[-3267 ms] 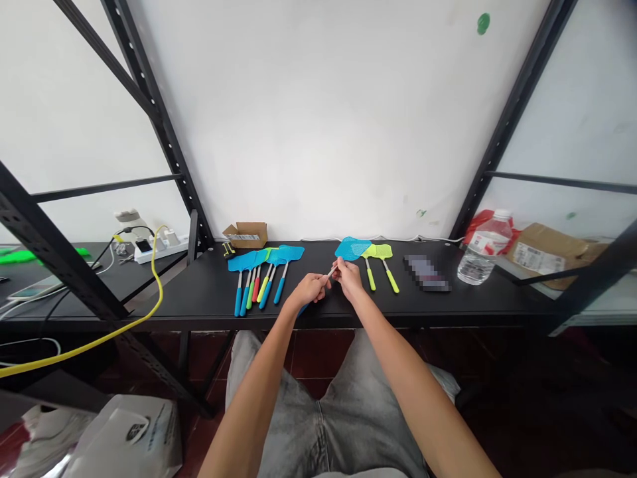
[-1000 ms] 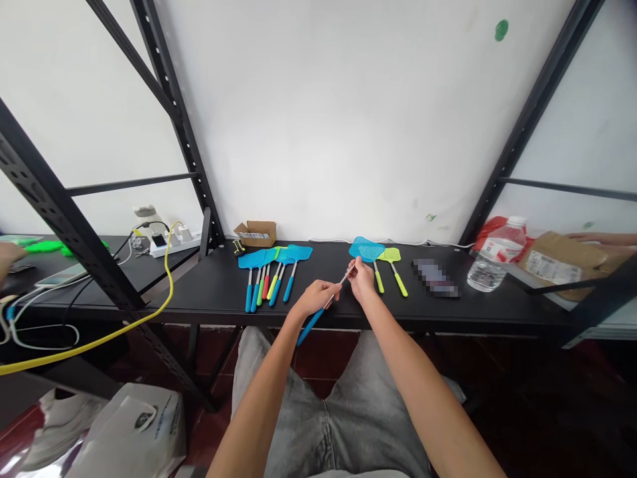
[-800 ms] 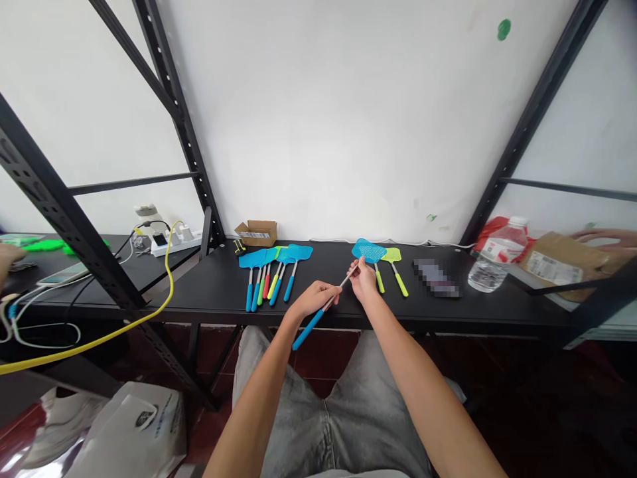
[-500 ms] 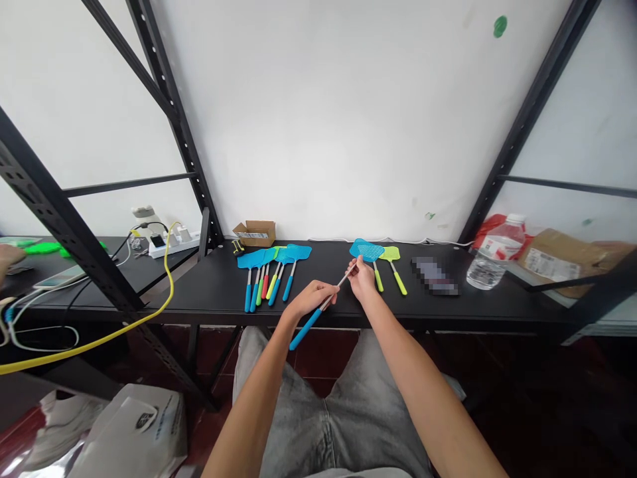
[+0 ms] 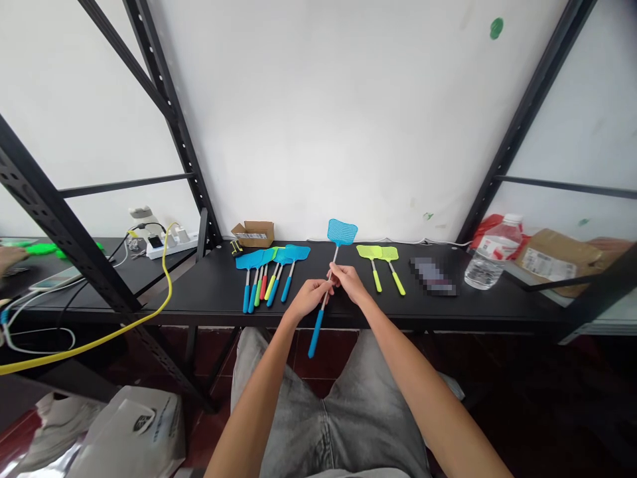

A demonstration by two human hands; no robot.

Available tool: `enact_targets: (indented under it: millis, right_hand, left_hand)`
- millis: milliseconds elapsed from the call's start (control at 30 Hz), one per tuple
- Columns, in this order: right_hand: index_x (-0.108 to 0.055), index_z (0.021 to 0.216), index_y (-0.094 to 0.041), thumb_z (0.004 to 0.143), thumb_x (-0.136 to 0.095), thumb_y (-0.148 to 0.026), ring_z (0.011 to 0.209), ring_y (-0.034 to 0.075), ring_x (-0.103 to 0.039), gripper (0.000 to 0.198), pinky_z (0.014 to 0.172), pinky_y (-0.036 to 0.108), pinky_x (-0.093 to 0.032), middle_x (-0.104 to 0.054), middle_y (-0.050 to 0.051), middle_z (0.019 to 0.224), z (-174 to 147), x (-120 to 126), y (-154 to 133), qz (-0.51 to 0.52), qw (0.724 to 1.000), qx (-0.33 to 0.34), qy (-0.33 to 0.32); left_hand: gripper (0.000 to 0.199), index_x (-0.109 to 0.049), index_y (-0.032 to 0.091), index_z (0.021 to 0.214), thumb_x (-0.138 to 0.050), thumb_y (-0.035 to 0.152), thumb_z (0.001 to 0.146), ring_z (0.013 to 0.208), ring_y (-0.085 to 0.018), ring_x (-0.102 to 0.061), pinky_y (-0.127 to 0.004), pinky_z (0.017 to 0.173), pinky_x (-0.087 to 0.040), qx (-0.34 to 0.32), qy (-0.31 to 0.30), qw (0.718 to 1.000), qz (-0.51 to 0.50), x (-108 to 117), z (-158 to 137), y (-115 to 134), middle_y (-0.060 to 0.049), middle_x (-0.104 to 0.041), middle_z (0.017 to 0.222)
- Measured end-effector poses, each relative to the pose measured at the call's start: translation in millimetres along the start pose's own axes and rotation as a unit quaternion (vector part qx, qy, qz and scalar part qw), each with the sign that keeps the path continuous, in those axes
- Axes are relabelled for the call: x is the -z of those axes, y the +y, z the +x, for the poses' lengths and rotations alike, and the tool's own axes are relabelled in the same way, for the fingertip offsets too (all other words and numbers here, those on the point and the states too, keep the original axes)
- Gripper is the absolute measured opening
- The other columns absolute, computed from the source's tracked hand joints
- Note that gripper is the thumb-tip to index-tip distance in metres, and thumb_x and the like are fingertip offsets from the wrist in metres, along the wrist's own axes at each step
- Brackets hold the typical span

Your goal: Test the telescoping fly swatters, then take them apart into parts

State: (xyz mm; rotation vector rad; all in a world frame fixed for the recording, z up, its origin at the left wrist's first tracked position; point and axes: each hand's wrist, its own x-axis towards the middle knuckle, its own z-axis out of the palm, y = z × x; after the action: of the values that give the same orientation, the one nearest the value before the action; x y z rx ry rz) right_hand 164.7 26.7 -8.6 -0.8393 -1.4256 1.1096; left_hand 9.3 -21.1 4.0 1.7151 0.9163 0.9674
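Note:
A blue fly swatter (image 5: pixel 342 232) is held between my hands over the table's front part, its mesh head up and its blue handle slanting down past the edge. My left hand (image 5: pixel 312 295) is closed on the metal shaft above the handle. Higher on the same shaft, the fingers of my right hand (image 5: pixel 347 282) pinch it. To the left lies a row of several fly swatters (image 5: pixel 271 272) with blue, green, red and yellow handles. Two yellow-green fly swatters (image 5: pixel 383 255) rest on the table to the right of my right hand.
The black table (image 5: pixel 209 285) carries an opened cardboard box (image 5: pixel 255 234) at the back, a blurred-out phone-like object (image 5: pixel 432 275) and a large water bottle (image 5: pixel 494 255). A yellow cable (image 5: pixel 166 292) crosses at left. Another person's hand (image 5: pixel 12 257) shows at the far left.
The blue swatter has swung from a slant to nearly upright, its head moving left, away from the yellow-green ones. My right hand has come left and down, closer to my left hand.

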Motion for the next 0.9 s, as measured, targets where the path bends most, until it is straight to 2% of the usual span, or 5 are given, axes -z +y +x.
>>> enact_targets:
  millis: [100,200,433,667,900]
  right_hand:
    - [-0.068,0.066,-0.016,0.084,-0.058,-0.060,0.053,0.012,-0.051,0.048,0.054,0.026,-0.036,-0.057,0.001,0.052,-4.8,-1.9,-6.4,-0.040,0.997,0.024,-0.069]
    - [-0.068,0.068,-0.017,0.084,-0.060,-0.056,0.054,0.013,-0.052,0.043,0.055,0.026,-0.035,-0.057,0.000,0.051,-6.9,-1.8,-9.3,-0.040,0.995,0.028,-0.091]
    - [-0.066,0.066,-0.017,0.082,-0.063,-0.054,0.053,0.013,-0.049,0.040,0.056,0.027,-0.033,-0.056,-0.001,0.052,-5.6,0.4,-6.5,-0.012,0.998,0.024,-0.064]
    - [-0.062,0.063,-0.018,0.082,-0.062,-0.057,0.054,0.014,-0.049,0.043,0.057,0.028,-0.034,-0.056,0.000,0.052,-4.7,0.3,-5.2,-0.019,0.998,0.022,-0.059]
    - [-0.067,0.068,-0.017,0.079,-0.064,-0.058,0.058,0.014,-0.049,0.042,0.057,0.028,-0.033,-0.059,0.001,0.057,-0.7,3.0,1.8,-0.014,0.999,0.003,-0.039]
  left_hand:
    - [0.041,-0.060,0.014,0.070,-0.048,0.049,0.088,0.051,-0.011,-0.048,-0.023,0.053,-0.036,-0.002,0.016,1.000,0.004,-0.6,2.5,-3.9,0.000,-0.055,0.056]
    - [0.043,-0.059,0.014,0.071,-0.048,0.052,0.088,0.049,-0.011,-0.046,-0.023,0.051,-0.035,-0.001,0.021,1.000,-0.003,-0.9,3.4,-5.6,0.001,-0.053,0.054]
    - [0.046,-0.058,0.013,0.078,-0.047,0.057,0.089,0.046,-0.008,-0.033,-0.022,0.048,-0.024,-0.022,0.033,0.999,-0.014,-3.2,5.6,-7.6,0.005,-0.041,0.051]
    - [0.051,-0.056,0.014,0.076,-0.045,0.061,0.090,0.049,-0.008,-0.031,-0.023,0.049,-0.023,-0.034,0.029,0.999,-0.007,-4.3,5.6,-6.1,0.005,-0.038,0.052]
    - [0.046,-0.048,0.017,0.069,-0.047,0.058,0.088,0.050,-0.008,-0.030,-0.023,0.049,-0.023,-0.026,0.031,0.999,-0.004,-5.6,8.0,-9.3,0.004,-0.037,0.057]
